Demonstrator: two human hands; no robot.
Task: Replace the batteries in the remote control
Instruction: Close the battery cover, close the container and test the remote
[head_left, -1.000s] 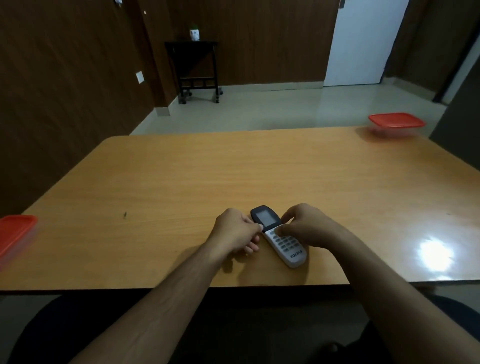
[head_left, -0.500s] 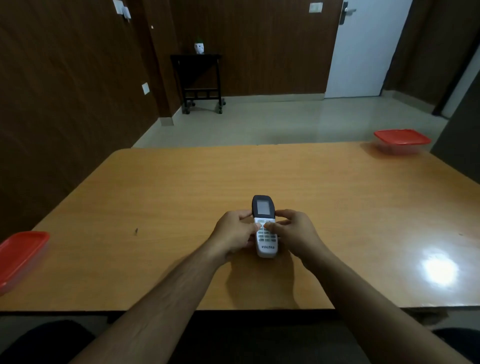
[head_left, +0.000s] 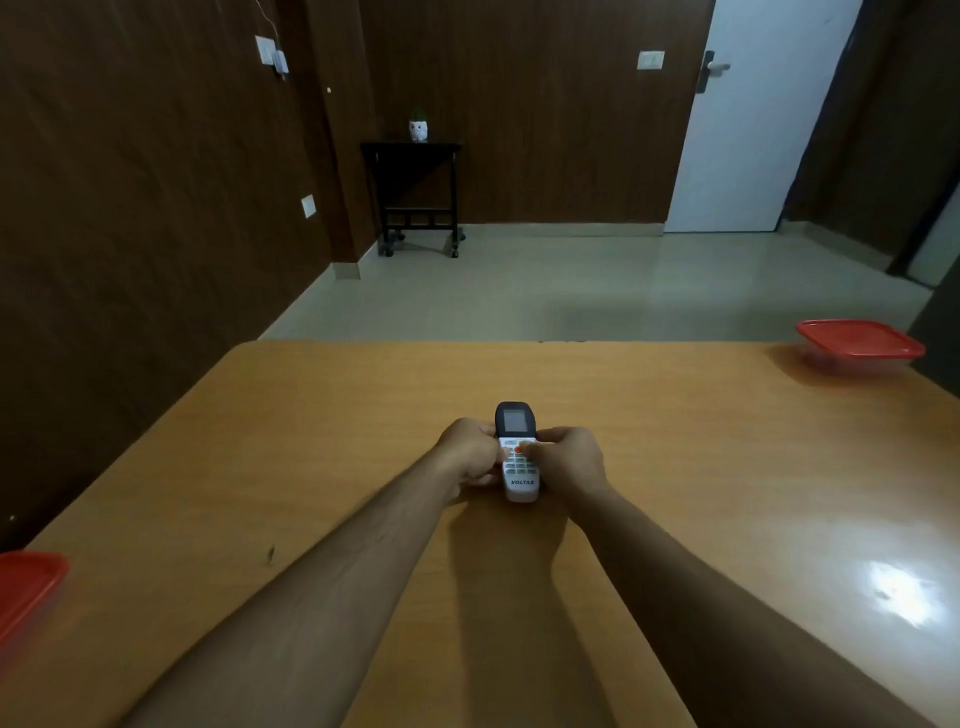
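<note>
A white plastic remote control with a dark screen end (head_left: 517, 452) sits buttons-up over the glossy orange-brown wooden table (head_left: 675, 467), screen end pointing away. The left hand (head_left: 467, 451) grips its left edge, fingers curled; the right hand (head_left: 566, 457) grips its right edge, thumb on the keypad.

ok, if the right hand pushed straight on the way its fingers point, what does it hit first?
The right hand points left across the remote it already grips; past that, the left hand on the other side.
</note>
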